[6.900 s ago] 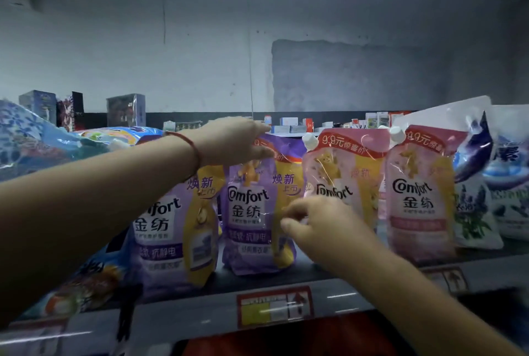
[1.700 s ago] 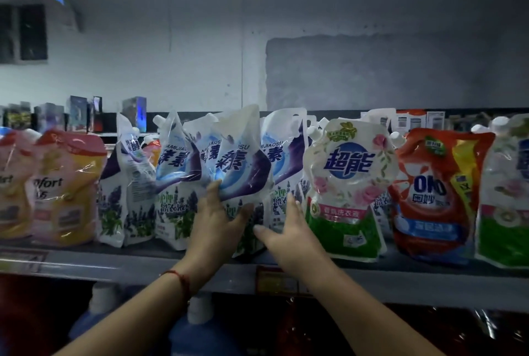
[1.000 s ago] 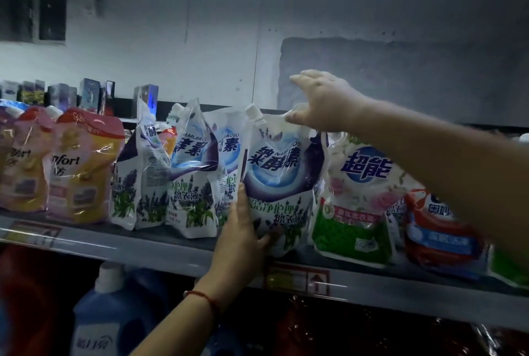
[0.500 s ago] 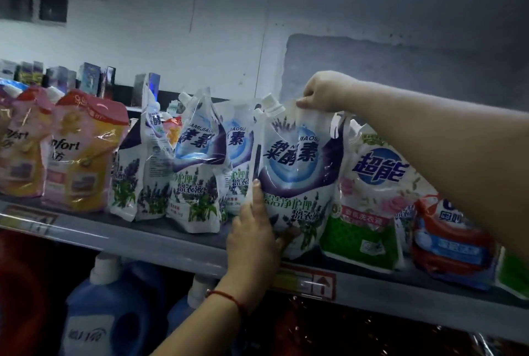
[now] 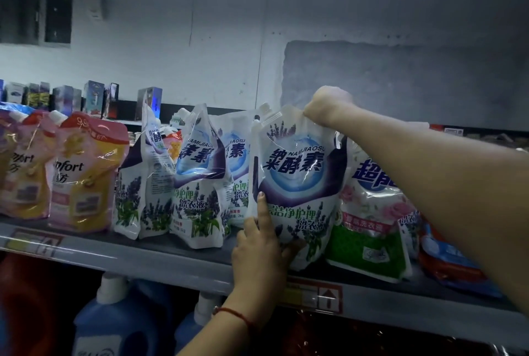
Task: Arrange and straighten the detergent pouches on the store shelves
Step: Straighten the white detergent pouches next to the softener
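The right hand (image 5: 326, 106) pinches the top edge of a white lavender pouch (image 5: 297, 184), fingers curled over it. The left hand (image 5: 259, 252) holds its lower left side, index finger straight against the front, thumb under. The pouch stands on the shelf (image 5: 171, 258) between matching pouches (image 5: 200, 178) and a green pouch (image 5: 369, 229).

White lavender-print detergent pouch (image 5: 297, 184) upright at shelf (image 5: 171, 262) front, beside similar pouches (image 5: 200, 181), facing forward.
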`<state>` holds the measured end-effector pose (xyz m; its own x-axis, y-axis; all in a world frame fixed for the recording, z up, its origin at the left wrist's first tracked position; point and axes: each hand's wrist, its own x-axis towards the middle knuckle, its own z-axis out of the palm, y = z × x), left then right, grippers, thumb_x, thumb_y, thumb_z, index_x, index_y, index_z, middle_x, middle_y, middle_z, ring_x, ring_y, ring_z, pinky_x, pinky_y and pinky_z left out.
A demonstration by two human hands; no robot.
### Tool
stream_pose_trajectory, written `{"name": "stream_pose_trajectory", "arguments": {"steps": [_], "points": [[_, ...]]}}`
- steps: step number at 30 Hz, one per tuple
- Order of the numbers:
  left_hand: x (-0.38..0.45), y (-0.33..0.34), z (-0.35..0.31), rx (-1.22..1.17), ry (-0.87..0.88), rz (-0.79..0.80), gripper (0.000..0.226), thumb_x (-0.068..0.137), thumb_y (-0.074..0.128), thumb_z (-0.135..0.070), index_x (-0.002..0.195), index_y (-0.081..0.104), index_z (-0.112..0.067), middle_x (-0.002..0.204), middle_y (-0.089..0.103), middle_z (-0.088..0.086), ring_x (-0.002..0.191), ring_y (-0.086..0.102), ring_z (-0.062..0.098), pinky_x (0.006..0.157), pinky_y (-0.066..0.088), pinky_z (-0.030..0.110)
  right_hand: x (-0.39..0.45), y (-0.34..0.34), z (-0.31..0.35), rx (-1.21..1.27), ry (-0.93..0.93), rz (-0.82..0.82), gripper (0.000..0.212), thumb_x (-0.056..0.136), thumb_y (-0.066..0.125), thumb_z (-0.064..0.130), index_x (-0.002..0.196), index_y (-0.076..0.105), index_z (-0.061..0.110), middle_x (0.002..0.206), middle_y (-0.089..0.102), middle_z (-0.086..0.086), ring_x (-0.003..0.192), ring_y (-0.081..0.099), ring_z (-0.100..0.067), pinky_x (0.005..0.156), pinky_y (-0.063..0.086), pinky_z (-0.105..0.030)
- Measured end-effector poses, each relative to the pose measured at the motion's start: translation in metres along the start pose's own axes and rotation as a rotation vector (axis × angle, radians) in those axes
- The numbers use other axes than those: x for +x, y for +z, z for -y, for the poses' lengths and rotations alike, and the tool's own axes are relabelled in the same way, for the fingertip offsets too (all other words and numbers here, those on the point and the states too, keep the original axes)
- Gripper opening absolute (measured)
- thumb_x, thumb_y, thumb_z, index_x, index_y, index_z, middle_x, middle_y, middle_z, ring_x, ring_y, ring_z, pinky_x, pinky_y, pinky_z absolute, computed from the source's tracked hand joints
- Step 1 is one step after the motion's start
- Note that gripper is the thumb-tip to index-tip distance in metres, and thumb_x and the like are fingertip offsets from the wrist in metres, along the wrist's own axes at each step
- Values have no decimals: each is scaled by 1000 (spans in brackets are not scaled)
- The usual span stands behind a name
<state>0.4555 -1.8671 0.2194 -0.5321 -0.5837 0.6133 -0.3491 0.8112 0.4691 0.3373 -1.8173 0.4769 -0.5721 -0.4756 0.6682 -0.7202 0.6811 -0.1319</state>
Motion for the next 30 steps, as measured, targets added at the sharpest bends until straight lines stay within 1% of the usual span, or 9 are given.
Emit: {"name": "stream_pose_trajectory", "arguments": {"steps": [5, 7, 11, 15, 19, 22, 24, 27, 30], "points": [[-1, 1, 3, -20, 14, 14, 111, 86, 55, -68, 149, -30, -34, 136, 32, 7, 116, 47, 28, 92, 45, 41, -9, 3, 2, -216, -111, -57, 22, 94, 47, 28, 86, 51, 8, 84, 52, -5, 80, 54, -26, 64, 42, -32], [-1, -1, 5, -59, 18, 19, 111, 84, 57, -70, 147, -29, -37, 141, 30, 7, 119, 46, 28, 95, 46, 41, -15, 3, 6, -267, -383, -254, 14, 94, 46, 13, 101, 55, 6, 93, 54, -8, 80, 50, -22, 68, 42, -31], [-2, -2, 10, 46, 156, -87, 114, 82, 58, -71, 144, -32, -40, 161, -2, 12, 142, 24, 32, 107, 36, 43, -38, 3, 4, -188, -836, -493, 18, 90, 50, 4, 84, 67, 5, 83, 62, -10, 70, 59, -26, 64, 54, -40], [13, -4, 16, 120, 399, -145, 113, 81, 61, -69, 151, -23, -42, 162, -26, 8, 151, -6, 35, 119, 14, 51, -66, 6, -15, -50, -799, -412, 25, 82, 67, 17, 106, 63, 8, 100, 63, -10, 82, 64, -30, 69, 50, -35], [21, 1, 22, 118, 475, -122, 106, 79, 61, -68, 155, -9, -44, 163, -28, 6, 152, -7, 38, 119, 18, 58, -74, 11, -25, 2, -768, -383, 15, 87, 67, 23, 96, 65, 11, 96, 62, -7, 71, 64, -29, 61, 50, -35], [23, 3, 23, 104, 464, -119, 96, 79, 44, -73, 157, -3, -41, 165, -22, 7, 152, -2, 38, 118, 23, 56, -66, 20, -28, -184, -785, -263, 31, 98, 49, 21, 125, 65, 19, 130, 58, -14, 109, 62, -36, 93, 51, -43], [24, 2, 24, 115, 451, -116, 95, 78, 39, -74, 158, 2, -39, 166, -14, 10, 152, 4, 40, 116, 26, 56, -62, 24, -33, -310, -692, -51, 50, 104, 34, 33, 153, 30, 25, 160, 24, -12, 147, 25, -29, 120, 19, -39], [23, 0, 22, 127, 439, -95, 92, 76, 36, -74, 156, 2, -42, 165, -6, 5, 151, 11, 41, 114, 31, 56, -56, 33, -35, -469, -582, 119, 61, 104, 18, 49, 157, 1, 23, 164, 4, -5, 151, 3, -21, 121, 1, -37], [20, -4, 19, 139, 446, -81, 88, 78, 37, -72, 155, 6, -42, 164, 0, 5, 148, 19, 41, 112, 33, 53, -49, 43, -20, -620, -525, 154, 64, 102, 19, 52, 155, 21, 15, 159, 29, -7, 146, 24, -27, 119, 12, -44]]}}
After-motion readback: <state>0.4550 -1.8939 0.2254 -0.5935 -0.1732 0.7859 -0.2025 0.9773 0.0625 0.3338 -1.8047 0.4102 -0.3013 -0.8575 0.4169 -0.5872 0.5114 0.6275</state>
